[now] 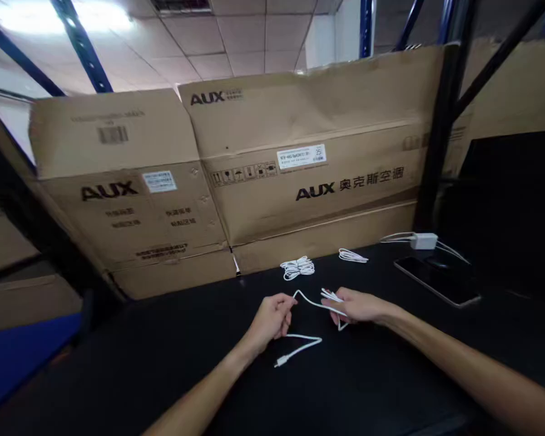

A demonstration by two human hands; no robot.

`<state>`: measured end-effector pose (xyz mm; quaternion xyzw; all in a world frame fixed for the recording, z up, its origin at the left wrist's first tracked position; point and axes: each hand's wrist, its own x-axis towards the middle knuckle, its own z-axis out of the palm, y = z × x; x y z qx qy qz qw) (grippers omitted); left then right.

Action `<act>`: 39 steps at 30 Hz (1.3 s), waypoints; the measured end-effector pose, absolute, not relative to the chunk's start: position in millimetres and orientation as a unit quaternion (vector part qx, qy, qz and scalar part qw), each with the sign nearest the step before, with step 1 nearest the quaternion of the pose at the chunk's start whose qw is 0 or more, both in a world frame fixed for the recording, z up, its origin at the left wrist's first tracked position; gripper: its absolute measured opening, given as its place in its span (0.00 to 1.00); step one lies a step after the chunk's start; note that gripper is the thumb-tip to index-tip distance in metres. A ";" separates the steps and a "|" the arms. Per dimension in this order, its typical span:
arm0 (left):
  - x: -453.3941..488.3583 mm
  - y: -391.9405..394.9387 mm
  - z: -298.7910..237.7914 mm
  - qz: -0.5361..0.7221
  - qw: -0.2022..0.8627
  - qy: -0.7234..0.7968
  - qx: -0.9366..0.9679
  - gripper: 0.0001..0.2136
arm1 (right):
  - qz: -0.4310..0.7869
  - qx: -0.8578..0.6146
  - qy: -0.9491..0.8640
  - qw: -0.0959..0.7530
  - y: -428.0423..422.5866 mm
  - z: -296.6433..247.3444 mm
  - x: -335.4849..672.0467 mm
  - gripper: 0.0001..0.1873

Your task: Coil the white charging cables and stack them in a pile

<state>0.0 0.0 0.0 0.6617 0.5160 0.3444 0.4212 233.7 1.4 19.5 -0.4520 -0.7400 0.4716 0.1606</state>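
The left hand [270, 321] and the right hand [361, 306] both hold a thin white cable [317, 304], and neither grip stands open: each one is closed on the cable. The left grip pinches it at the fingers, and a raised stretch arcs from there across to the right grip, which clamps it from above. A short doubled bunch of the cable sticks out beyond the right hand's fingers, and a narrow loop dips below that hand. Under the left grip, a slack length curves down to a small connector plug [280, 361] lying on the black table [163, 381], just beside the left hand.

Farther out from the grip, a bundled coil of white cable [297, 267] lies on the table ahead of the hands, with a smaller flat coil [352, 257] near it to the right. Beyond the right hand sit a white charger block [423, 241] with white leads running from it and a dark smartphone [438, 280] lying flat just below it. Large cardboard cartons printed AUX [300, 181] stand behind the table, well past the grip, against blue steel shelving uprights [366, 24].
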 end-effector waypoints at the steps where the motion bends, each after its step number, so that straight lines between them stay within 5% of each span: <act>1: -0.1 -0.2 0.0 0.353 0.419 0.516 0.659 0.16 | 0.484 -0.426 -0.745 0.170 1.0 18.0 233.1 0.33; 10: -8.6 1.1 -0.3 0.382 0.248 0.526 0.718 0.13 | 0.742 -0.287 -0.557 0.238 -1.9 9.7 220.5 0.31; 22: -8.1 -4.2 -1.2 0.305 0.059 0.483 0.819 0.09 | 0.725 -0.295 -0.573 0.245 -2.1 10.1 225.1 0.21; 28: -7.5 -5.2 -1.3 0.286 0.066 0.464 0.836 0.10 | 0.715 -0.326 -0.585 0.202 0.3 11.5 227.5 0.25; 39: -9.9 -3.7 1.3 0.458 0.138 0.480 0.735 0.08 | 0.709 -0.340 -0.557 0.267 -0.2 8.9 224.8 0.25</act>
